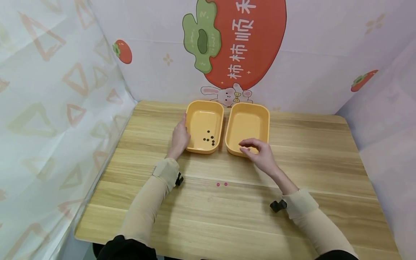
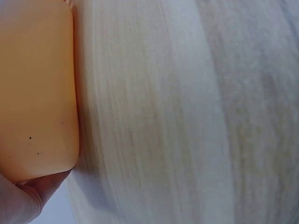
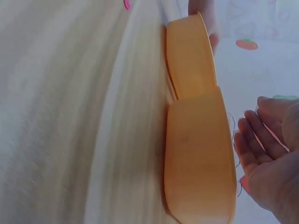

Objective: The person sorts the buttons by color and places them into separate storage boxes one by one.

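My left hand (image 1: 180, 139) holds the left side of a yellow plastic box (image 1: 203, 150), which has several small black beads (image 1: 208, 139) on its floor. In the left wrist view, its thumb and a finger (image 2: 49, 186) lie against the box's end. Over the near edge of a second yellow box (image 1: 248, 122), my right hand (image 1: 261, 155) hovers with thumb and fingers apart. A small pink bead (image 1: 248, 149) shows between them in the head view; whether it touches a finger I cannot tell. The right wrist view shows the loosely bent fingers (image 3: 261, 135) above the box rim.
Two pink beads (image 1: 222, 184) lie on the wooden table (image 1: 208, 216) in front of the boxes. Both boxes stand side by side near the back edge. Behind them hangs a printed cloth (image 1: 308, 72); another cloth (image 1: 65, 108) covers the left side.
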### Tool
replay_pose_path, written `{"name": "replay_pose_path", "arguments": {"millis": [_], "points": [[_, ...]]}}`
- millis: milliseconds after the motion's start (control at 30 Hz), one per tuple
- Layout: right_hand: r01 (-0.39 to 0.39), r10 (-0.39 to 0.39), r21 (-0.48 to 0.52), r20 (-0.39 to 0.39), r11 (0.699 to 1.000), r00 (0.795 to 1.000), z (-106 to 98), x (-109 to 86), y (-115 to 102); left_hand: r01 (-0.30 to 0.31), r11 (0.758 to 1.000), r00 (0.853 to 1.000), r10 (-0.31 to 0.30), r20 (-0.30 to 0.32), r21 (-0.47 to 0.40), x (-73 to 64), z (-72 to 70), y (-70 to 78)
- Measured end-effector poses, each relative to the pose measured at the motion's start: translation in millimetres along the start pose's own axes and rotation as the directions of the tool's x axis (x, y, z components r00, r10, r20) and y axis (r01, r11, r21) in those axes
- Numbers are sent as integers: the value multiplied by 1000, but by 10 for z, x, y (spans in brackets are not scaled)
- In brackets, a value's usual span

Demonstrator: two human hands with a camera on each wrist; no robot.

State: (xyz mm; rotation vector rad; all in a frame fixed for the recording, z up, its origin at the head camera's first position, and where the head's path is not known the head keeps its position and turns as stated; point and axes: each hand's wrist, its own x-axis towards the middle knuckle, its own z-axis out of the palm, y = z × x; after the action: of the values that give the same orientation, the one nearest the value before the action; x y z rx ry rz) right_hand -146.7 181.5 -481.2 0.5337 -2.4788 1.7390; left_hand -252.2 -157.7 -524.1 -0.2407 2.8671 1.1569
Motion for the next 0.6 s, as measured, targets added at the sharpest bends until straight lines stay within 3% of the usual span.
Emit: {"name": "replay_pose_path", "arguments": {"millis": [167,367,467,600], "points": [[53,-55,34,78,998,995,123,-139,-56,0,1000,1000,0,4,7,-34,-39,50],[45,-54,40,233,998,971,284,-262,-78,4,1000,1000,-4,2,16,-98,-92,132],[31,-39,33,278,999,960,349,-309,-47,-6,1000,1000,6,0,-18,-100,-81,109],[23,-31,30,332,999,943,415,-368,-6,-19,1000,1000,19,-2,11,0,-1,-6]]}}
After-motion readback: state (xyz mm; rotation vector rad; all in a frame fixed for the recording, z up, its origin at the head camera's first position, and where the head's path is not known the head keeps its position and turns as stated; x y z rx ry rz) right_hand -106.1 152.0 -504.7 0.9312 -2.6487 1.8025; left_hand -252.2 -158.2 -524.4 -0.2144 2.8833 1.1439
